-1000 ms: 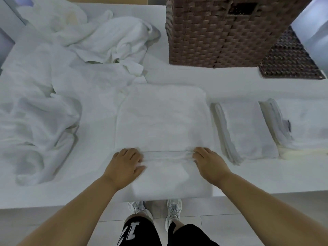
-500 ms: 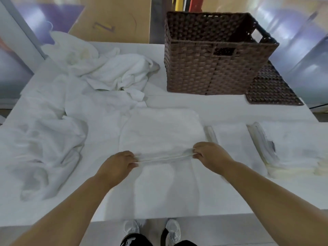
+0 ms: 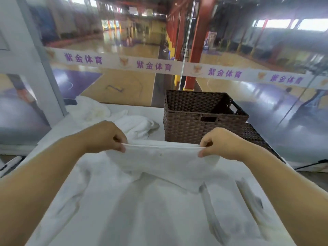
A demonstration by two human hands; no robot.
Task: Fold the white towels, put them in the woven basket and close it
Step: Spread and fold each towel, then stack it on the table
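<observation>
At the far left of the table [image 3: 154,112], a heap of crumpled white towels [image 3: 136,124] is seen, not yet folded. One edge of a white towel [image 3: 159,160] is pinched by the fingers of the left hand [image 3: 106,137]. The other end of that edge is pinched by the right hand [image 3: 219,144]. The edge is held taut above the table, while the rest of the cloth trails down onto the surface. Behind the raised edge the woven basket [image 3: 193,126] stands open, and nothing is seen in the part of its inside that shows. Its lid [image 3: 255,139] lies flat just beside it, to the right. At the near right, what appear to be folded towels [image 3: 229,221] are laid side by side, though they are blurred.

The task is judged to be partly done. Some towels are folded and one is in mid-fold. The heap remains to be folded, nothing has been packed, and the lid has yet to be set on. Open room is left beneath the raised edge for the fold. The basket's near wall stands close behind that edge, and the table's right edge runs near the folded towels.
</observation>
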